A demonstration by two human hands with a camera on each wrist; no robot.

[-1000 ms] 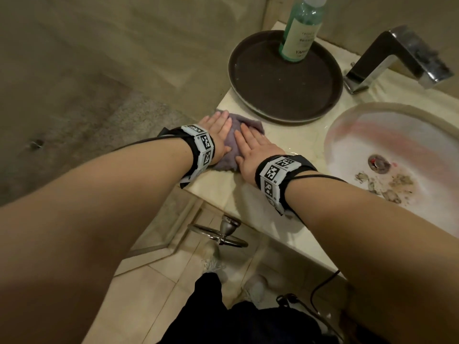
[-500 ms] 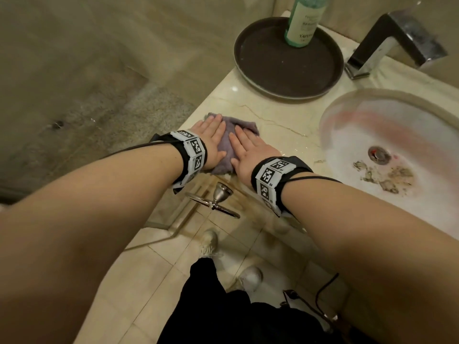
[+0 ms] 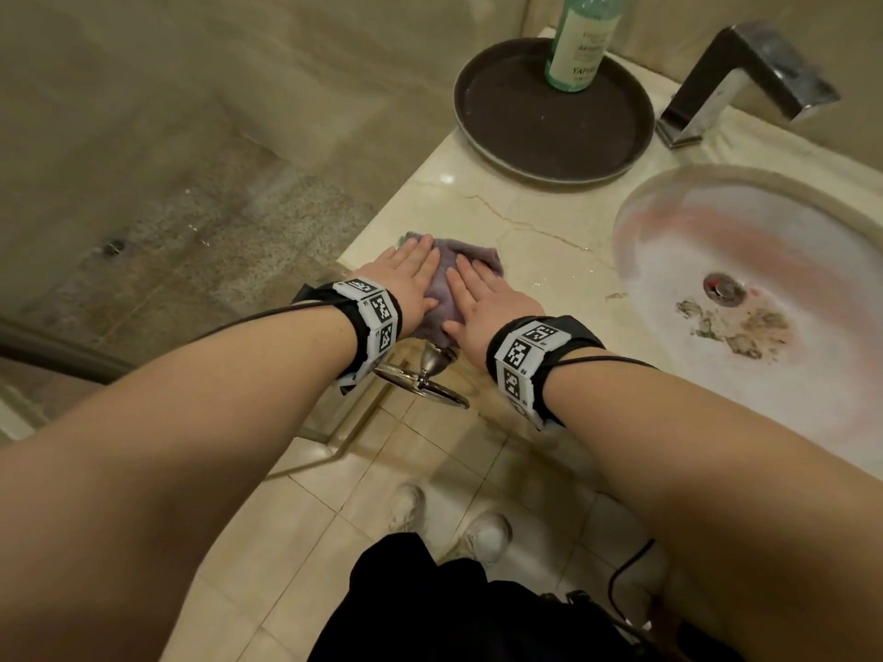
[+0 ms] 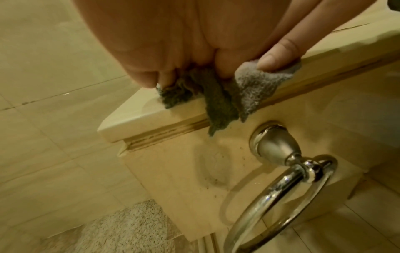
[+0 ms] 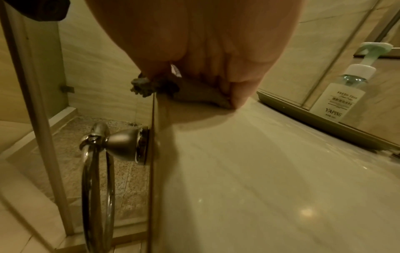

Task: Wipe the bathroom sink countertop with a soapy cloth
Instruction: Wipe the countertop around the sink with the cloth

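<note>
Purple-grey terry cloth (image 3: pixel 446 279) under both flat hands at tabletop's (image 3: pixel 549 231) near-left corner, unwiped marble beyond | left wrist: left hand (image 4: pixel 184 39) presses it flat, corner overhanging | right wrist: right hand (image 5: pixel 205 51) flat atop.

beige tiled bathroom in warm, dim light

glossy floor tiles (image 3: pixel 334 542), speckled shower floor (image 3: pixel 200 260), chrome towel ring (image 4: pixel 281 196) below.

bare countertop (image 3: pixel 535 241) ahead; blocked by tray (image 3: pixel 506 121) behind, basin (image 3: pixel 635 217) to the right
</note>
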